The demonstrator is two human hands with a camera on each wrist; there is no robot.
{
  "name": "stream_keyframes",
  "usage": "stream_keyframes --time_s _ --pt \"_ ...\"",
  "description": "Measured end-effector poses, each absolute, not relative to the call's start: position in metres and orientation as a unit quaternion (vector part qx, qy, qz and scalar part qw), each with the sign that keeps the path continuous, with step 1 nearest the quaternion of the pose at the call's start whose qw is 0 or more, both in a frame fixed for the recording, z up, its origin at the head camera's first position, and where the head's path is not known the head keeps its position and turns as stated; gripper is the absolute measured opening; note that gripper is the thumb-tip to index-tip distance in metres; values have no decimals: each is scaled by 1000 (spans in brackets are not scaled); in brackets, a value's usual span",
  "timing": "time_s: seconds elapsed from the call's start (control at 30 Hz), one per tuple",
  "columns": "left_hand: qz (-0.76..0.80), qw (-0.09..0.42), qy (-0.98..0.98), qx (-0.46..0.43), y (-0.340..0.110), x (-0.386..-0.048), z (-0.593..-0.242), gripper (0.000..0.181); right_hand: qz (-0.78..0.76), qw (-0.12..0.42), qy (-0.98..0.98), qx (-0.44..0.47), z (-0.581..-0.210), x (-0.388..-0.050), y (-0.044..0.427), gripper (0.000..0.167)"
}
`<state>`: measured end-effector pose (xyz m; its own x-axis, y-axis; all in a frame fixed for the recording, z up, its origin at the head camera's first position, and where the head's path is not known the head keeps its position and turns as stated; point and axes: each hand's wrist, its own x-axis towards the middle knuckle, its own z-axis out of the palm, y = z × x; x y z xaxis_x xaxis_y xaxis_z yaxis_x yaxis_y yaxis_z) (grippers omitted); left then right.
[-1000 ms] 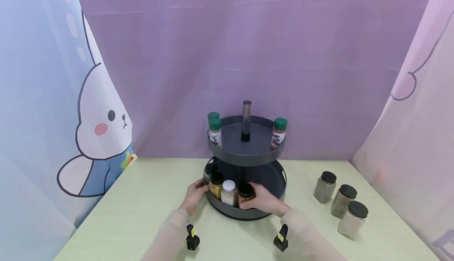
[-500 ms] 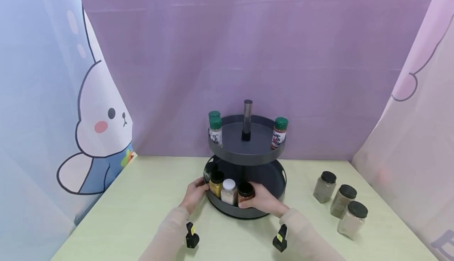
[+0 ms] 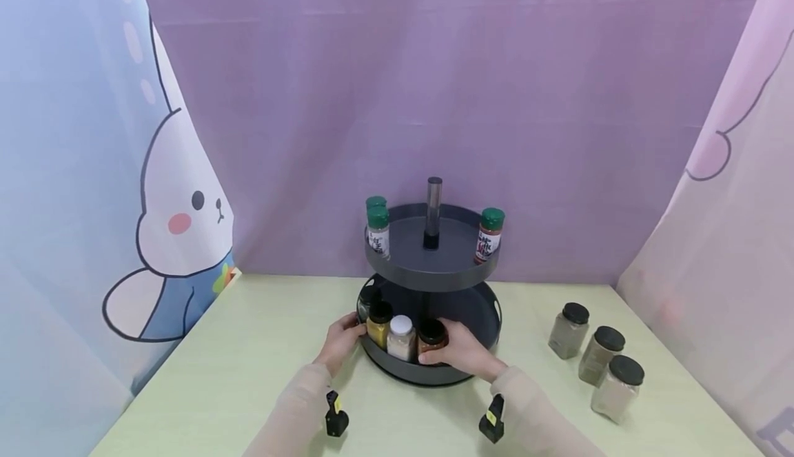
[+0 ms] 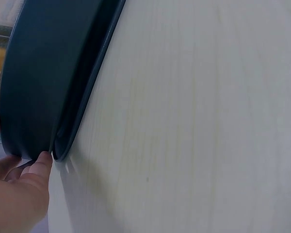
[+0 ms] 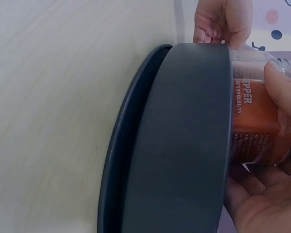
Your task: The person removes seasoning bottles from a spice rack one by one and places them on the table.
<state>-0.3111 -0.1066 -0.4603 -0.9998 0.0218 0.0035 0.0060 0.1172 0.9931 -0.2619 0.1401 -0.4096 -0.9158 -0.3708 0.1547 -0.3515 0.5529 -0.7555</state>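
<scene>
A dark two-tier round rack [image 3: 434, 279] stands on the table. My right hand [image 3: 462, 351] pinches a jar of red-orange spice [image 3: 431, 348] with a black lid on the lower tier; in the right wrist view, thumb and fingers lie on either side of that jar [image 5: 257, 121]. My left hand [image 3: 340, 344] grips the lower tier's left rim, which the left wrist view shows between the thumb and fingers of that hand [image 4: 22, 194]. Beside the red jar stand a white-lidded jar [image 3: 401, 343], a yellow turmeric jar [image 3: 378, 331] and a dark-lidded jar [image 3: 367, 300].
On the upper tier, two green-capped bottles stand at the left, the front one [image 3: 378, 236] overlapping the other, and a red one [image 3: 489, 240] at the right. Three black-lidded jars [image 3: 567, 336], [image 3: 600, 360], [image 3: 616, 395] stand on the table [image 3: 273, 312] at the right. A purple curtain [image 3: 434, 98] hangs behind.
</scene>
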Motion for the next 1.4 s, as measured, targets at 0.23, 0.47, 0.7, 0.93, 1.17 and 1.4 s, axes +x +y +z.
stream_keyframes --time_s 0.23,0.47,0.7,0.93,1.17,1.4 --pt "666 8 746 12 -106 -311 -458 51 -430 -2 886 -172 -404 -262 143 60" --pt "666 13 746 5 -106 -309 -463 52 -437 -19 885 -160 -400 -259 150 61" --pt "670 19 742 -3 -107 -308 -464 53 -438 -25 889 -130 -389 -258 162 59" --pt "675 9 738 1 -104 -308 -455 51 -472 -21 874 -116 -370 -256 181 52" --pt "663 4 749 9 -106 -310 -458 50 -490 -23 866 -94 -365 -255 199 52" --pt "657 2 753 13 -107 -311 -463 50 -472 -35 879 -60 -365 -254 218 57"
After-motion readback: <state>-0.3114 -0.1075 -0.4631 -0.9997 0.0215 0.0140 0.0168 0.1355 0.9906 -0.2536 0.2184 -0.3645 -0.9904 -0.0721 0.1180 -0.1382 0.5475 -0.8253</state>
